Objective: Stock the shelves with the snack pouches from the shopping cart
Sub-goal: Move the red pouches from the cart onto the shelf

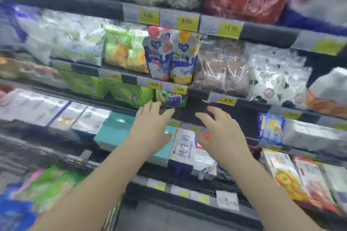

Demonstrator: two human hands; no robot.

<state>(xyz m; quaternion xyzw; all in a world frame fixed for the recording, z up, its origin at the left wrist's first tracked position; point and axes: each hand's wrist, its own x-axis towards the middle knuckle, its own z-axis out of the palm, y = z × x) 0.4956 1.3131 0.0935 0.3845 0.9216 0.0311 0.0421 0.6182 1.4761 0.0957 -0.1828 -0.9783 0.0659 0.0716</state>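
Observation:
Two spouted snack pouches stand upright side by side on the middle shelf: one with a red cap (pixel 159 56) and one with an orange cap (pixel 185 58). Another pouch-like pack (pixel 171 98) lies on the shelf below them. My left hand (pixel 153 127) reaches forward with straight fingers, its tips just under that lower pack, holding nothing. My right hand (pixel 221 133) is held out beside it, fingers spread and relaxed, also empty. The shopping cart is out of view.
The shelf edge (pixel 199 93) carries yellow price tags. Bagged pastries (pixel 223 69) sit right of the pouches and green-yellow snack bags (pixel 124 50) to their left. Milk cartons (pixel 185 148) and a teal box (pixel 116 129) fill the shelf under my hands. The frame is motion-blurred.

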